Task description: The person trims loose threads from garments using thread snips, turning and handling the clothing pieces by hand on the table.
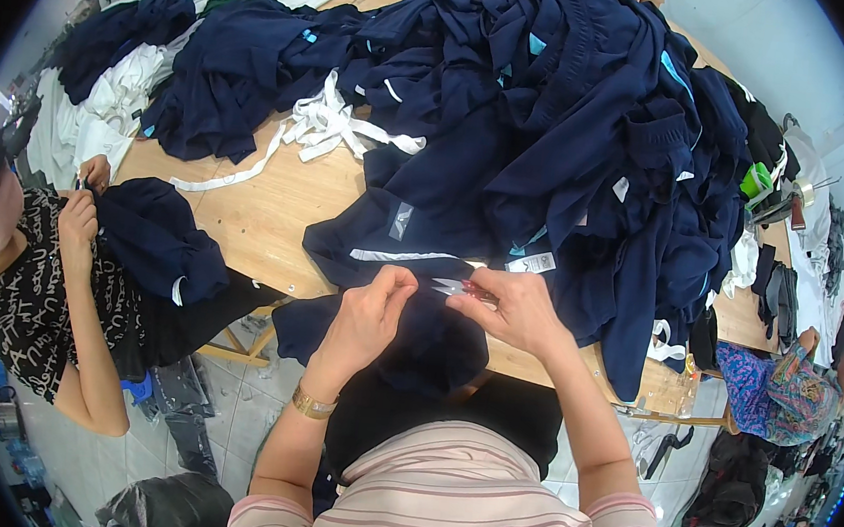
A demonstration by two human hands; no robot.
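My right hand is closed round a pair of thread snips with red handles, its pointed metal blades facing my left hand. My left hand is pinched, fingertips together just left of the blades; whatever it holds is too small to make out. Under and beyond both hands lies a navy garment, partly on the table edge and over my lap. Just past my fingers, a white strip and a grey patch show on navy cloth. A white tag lies beyond my right hand.
A large heap of navy garments covers much of the wooden table. A tangle of white tape lies left of it. At the left, a person handles navy cloth; another in patterned clothing sits at the right.
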